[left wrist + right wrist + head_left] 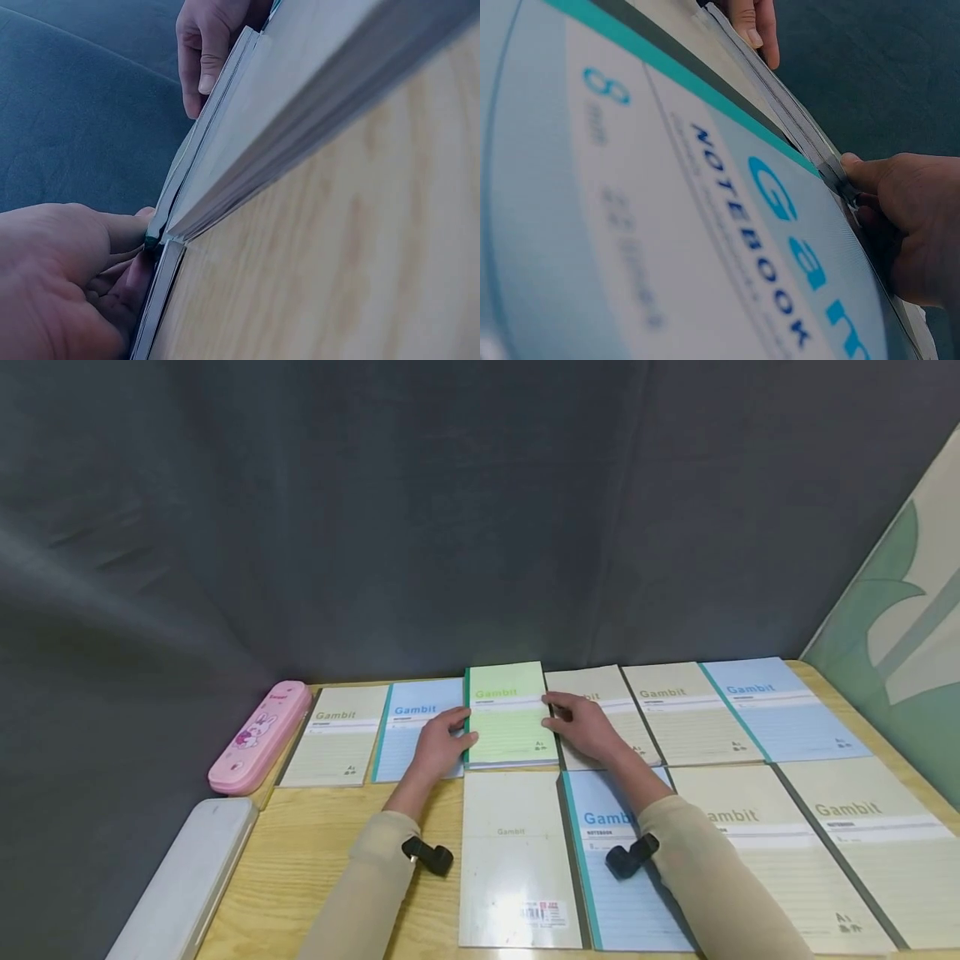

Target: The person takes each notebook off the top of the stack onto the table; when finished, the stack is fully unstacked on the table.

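In the head view a green-covered Gambit notebook (506,739) is in the back row, between a blue notebook (412,739) and a beige notebook (630,714). My left hand (441,743) holds its left edge, thumb on the near side. On the opposite edge, my right hand (585,724) grips with thumb and fingers. The left wrist view has the left hand (67,277) pinching the notebook's corner, fingers partly hidden beneath. Seen from the right wrist, the right hand (919,217) pinches the other side, its lower fingers in shadow.
Beige notebooks and a blue notebook (622,893) lie in the front row, with a face-down beige notebook (513,877) at its left end. A pink pencil case (258,739) and a white flat box (187,881) sit at left. Dark cloth (450,510) hangs behind.
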Demonstrator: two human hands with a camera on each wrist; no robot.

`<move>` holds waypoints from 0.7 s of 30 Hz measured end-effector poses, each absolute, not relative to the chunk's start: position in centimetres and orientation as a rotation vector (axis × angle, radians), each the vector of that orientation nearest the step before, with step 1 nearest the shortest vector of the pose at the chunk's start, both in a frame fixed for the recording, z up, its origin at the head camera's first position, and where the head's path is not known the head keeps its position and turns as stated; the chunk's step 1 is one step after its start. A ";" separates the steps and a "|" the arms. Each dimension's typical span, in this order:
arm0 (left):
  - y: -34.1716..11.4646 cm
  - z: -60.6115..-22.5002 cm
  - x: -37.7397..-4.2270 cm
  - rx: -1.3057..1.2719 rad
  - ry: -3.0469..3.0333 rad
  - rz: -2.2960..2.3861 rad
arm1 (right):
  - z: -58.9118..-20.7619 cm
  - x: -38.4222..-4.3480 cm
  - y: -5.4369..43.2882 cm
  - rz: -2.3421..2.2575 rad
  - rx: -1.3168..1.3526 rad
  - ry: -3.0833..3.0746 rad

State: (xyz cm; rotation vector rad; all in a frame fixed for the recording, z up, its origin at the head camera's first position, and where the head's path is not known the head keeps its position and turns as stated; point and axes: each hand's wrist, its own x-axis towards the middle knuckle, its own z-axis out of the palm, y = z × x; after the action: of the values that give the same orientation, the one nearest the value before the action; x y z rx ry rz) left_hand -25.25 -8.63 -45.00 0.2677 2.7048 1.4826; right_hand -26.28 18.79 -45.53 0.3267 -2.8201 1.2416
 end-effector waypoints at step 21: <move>-7.8 -44.6 -24.8 0.173 2.695 1.595 | -45.5 -26.3 18.8 1.136 0.488 -2.825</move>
State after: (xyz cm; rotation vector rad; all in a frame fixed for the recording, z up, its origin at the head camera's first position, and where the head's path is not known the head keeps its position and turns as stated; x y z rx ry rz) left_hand -24.75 -7.79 -44.64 0.1728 2.6950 1.5945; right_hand -26.33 18.79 -45.51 0.4879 -2.8251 1.1358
